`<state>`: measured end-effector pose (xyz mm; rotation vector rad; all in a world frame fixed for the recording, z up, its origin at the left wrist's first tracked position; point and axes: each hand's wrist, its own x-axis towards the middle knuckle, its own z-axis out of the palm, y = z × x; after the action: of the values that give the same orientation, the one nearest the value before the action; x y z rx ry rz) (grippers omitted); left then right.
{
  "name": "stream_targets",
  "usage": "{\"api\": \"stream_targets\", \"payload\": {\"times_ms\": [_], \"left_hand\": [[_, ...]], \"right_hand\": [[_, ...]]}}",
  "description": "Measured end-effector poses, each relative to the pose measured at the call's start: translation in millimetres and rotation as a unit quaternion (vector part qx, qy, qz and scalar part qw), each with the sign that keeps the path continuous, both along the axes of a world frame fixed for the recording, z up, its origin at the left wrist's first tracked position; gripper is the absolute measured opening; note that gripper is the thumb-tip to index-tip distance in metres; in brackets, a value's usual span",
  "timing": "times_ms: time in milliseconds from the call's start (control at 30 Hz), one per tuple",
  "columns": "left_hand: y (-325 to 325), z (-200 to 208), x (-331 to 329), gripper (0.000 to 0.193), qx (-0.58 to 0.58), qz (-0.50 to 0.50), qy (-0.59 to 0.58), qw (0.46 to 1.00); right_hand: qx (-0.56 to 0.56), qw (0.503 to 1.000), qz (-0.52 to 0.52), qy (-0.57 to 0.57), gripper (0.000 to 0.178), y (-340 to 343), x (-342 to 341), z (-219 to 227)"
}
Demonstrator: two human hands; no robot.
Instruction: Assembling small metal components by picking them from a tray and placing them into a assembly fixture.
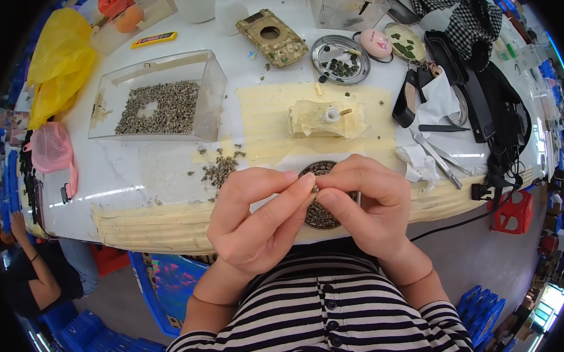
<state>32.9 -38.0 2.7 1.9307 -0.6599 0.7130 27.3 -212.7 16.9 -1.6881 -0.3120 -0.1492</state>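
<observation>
My left hand (249, 219) and my right hand (376, 203) meet near the table's front edge, thumbs and fingertips pinched together. Between the fingertips is a tiny metallic piece (315, 189), mostly hidden, so its exact kind does not show. Right below the fingers, a round dish (324, 228) of similar small brassy-grey pieces is partly covered by both hands. Loose small metal pieces (220, 171) lie scattered beyond my left hand. A tape-wrapped block (304, 120) with a small white cup holding a short stick stands past the fingertips.
Farther left stands a clear box (211, 103) with many small metal pieces. A camouflage-patterned case (282, 48) and a metal dish (360, 76) of dark green pieces sit at the back. Tweezers (437, 155), a black strap and a checked cloth (472, 22) crowd the right. Another person's arm (39, 271) shows far left.
</observation>
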Motion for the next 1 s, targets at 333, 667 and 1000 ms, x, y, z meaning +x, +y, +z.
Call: {"api": "stream_targets", "payload": {"times_ms": [333, 667, 1000], "left_hand": [[-1.8, 0.4, 0.1, 0.032, 0.012, 0.011, 0.011, 1.0], [-1.1, 0.7, 0.5, 0.031, 0.002, 0.011, 0.009, 1.0], [-0.3, 0.6, 0.9, 0.033, 0.008, -0.007, 0.004, 1.0]], "right_hand": [[-0.121, 0.974, -0.074, -0.177, 0.024, 2.5, 1.8, -1.6], [-0.113, 0.98, -0.06, -0.151, 0.028, 1.6, -0.3, -3.1], [0.016, 1.0, 0.004, -0.005, 0.014, -1.5, 3.5, -2.1]]}}
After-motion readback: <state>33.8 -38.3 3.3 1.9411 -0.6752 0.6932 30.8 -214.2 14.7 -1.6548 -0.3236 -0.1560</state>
